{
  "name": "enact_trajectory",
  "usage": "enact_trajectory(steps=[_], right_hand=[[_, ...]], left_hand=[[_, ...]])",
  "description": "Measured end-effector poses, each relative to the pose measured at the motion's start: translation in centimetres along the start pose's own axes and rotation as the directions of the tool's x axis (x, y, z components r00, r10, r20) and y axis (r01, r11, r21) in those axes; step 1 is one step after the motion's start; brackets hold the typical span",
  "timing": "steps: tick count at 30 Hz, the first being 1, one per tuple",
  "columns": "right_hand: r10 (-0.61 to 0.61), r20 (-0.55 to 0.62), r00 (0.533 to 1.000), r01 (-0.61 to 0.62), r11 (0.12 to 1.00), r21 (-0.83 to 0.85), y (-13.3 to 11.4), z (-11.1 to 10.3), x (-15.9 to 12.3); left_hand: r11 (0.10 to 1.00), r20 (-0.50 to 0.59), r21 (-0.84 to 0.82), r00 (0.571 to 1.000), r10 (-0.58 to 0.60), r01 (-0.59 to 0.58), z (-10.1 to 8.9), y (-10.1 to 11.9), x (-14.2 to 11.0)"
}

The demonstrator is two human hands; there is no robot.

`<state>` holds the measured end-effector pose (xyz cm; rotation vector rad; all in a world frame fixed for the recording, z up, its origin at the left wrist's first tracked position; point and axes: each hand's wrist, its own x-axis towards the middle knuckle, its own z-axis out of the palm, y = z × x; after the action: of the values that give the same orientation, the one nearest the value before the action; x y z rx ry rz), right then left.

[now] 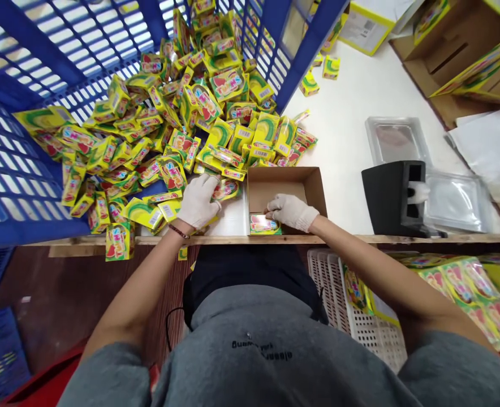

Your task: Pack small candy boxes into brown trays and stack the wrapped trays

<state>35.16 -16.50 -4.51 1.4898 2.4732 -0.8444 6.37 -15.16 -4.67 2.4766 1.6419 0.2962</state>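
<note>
Yellow snack packets (228,85) lie heaped in a blue mesh crate (29,62). We see the gloved left hand (198,201) resting half-curled against them, grip unclear. The gloved right hand (292,212) has its fingertips on one packet (264,224) inside a cardboard box (275,186), hold unclear.

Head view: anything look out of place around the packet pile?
One packet overhangs the wooden table edge, past the pile from the blue crate, so it looks barely supported. A small yellow piece sits below that edge.
</note>
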Motion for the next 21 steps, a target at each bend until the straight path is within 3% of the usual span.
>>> enact_trajectory(steps=[3,6,9,12,16,19,21], right_hand=[[0.076,-0.266,0.961,-0.004,0.965,0.262,-0.5,-1.0,-0.8],[0.087,-0.410,0.908,0.149,0.848,0.509,-1.6,-2.7,-1.1],[0.050,-0.377,0.925,0.209,0.762,0.613,-1.9,-4.6,-1.4],[0.089,-0.254,0.963,0.119,0.707,0.697,-0.5,-5.9,-2.2],[0.161,-0.184,0.970,0.031,0.668,0.744,2.9,-6.2,-3.1],[0.155,-0.156,0.975,0.008,0.685,0.729,4.4,-5.1,-2.4],[0.102,-0.124,0.987,0.000,0.773,0.635,4.4,-4.0,-1.5]], left_hand=[[0.996,-0.137,-0.032,0.987,0.081,-0.086,-1.3,1.9,-1.5],[0.972,-0.221,-0.090,0.956,0.194,-0.218,-2.7,4.1,-1.8],[0.920,-0.247,-0.215,0.930,0.273,-0.328,-3.0,5.7,-1.1],[0.870,-0.257,-0.344,0.926,0.276,-0.354,-2.4,6.3,-0.4],[0.845,-0.290,-0.413,0.928,0.232,-0.341,-1.4,6.3,0.0],[0.844,-0.240,-0.432,0.943,0.230,-0.317,-0.8,6.9,0.4],[0.847,-0.180,-0.427,0.948,0.264,-0.317,-0.5,7.4,0.8]])
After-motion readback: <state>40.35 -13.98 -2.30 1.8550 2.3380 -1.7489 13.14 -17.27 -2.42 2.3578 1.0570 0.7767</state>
